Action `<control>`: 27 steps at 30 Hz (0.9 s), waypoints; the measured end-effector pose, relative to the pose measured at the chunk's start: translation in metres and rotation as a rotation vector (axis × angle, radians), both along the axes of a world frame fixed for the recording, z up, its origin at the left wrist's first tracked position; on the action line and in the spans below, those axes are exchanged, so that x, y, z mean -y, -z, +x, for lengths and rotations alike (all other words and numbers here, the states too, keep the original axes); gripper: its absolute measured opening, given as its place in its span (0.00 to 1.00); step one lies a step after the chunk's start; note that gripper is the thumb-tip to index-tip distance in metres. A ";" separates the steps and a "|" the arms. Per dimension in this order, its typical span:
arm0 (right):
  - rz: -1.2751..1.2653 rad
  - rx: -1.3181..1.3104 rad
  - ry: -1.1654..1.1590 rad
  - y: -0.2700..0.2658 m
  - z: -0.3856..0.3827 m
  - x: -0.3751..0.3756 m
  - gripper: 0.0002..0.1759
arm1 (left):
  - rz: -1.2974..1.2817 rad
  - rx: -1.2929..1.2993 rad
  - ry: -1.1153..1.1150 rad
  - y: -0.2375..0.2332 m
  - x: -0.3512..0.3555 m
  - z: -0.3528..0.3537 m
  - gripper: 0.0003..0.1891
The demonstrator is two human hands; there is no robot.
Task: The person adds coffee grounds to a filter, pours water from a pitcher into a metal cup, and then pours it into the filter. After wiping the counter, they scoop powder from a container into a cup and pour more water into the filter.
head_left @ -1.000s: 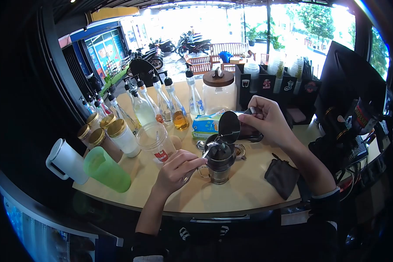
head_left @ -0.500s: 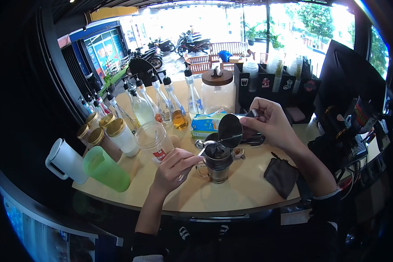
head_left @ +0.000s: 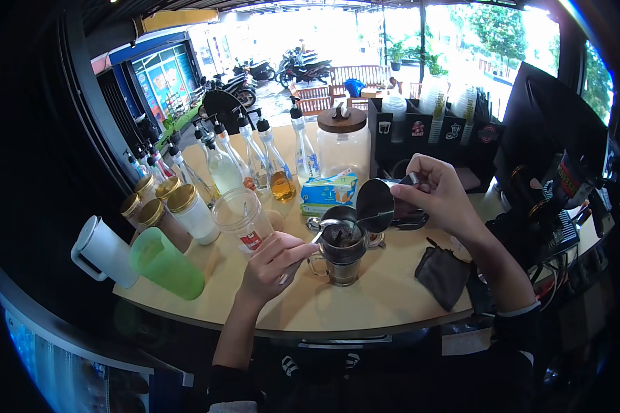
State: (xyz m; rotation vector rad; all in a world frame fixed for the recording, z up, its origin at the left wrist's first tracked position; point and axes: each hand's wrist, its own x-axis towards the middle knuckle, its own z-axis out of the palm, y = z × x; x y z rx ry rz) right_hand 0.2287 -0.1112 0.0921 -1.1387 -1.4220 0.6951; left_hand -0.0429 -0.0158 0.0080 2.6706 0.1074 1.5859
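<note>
My left hand [head_left: 275,265] is closed on the thin handle of a metal spoon [head_left: 319,235], which reaches to the rim of a metal drip filter [head_left: 346,253]. That filter sits on a glass mug [head_left: 343,275] and has dark, wet-looking contents. At the upper right, my right hand [head_left: 435,191] grips a small dark metal pitcher [head_left: 375,206] by its handle. The pitcher is tilted, its mouth facing left and its lower edge close above the filter. Behind them lies a blue and green packet of wipes [head_left: 328,193].
Left of the mug stand a clear jar [head_left: 244,220], a green pitcher [head_left: 167,265], a white jug [head_left: 103,253] and several gold-lidded jars. Pump bottles [head_left: 281,172] and a wooden-lidded jar [head_left: 343,148] line the back. A dark cloth pouch [head_left: 444,277] lies right.
The pitcher in my right hand has shifted slightly right, uncovering more of the filter's opening. My left hand keeps the spoon at nearly the same place.
</note>
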 end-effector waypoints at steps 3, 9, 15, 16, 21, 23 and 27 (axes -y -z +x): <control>-0.001 0.060 0.032 0.002 0.003 -0.001 0.16 | 0.009 0.005 -0.004 0.000 0.001 0.000 0.17; 0.022 0.092 0.077 0.000 0.004 -0.004 0.16 | -0.005 0.006 0.001 0.000 0.002 -0.001 0.17; 0.051 0.026 0.089 0.001 -0.001 -0.014 0.16 | 0.003 0.004 0.008 -0.001 0.005 -0.001 0.15; 0.051 0.010 0.096 -0.001 -0.003 -0.014 0.16 | 0.011 0.009 -0.011 0.000 0.006 -0.001 0.16; 0.057 -0.067 0.097 0.007 0.003 -0.026 0.15 | 0.034 0.019 -0.052 0.003 0.007 0.000 0.17; 0.100 -0.096 0.099 0.014 0.013 -0.030 0.14 | 0.061 0.015 -0.064 0.003 0.008 0.000 0.17; 0.084 -0.229 0.118 0.023 0.023 -0.025 0.13 | 0.079 0.049 -0.062 0.004 0.010 0.001 0.17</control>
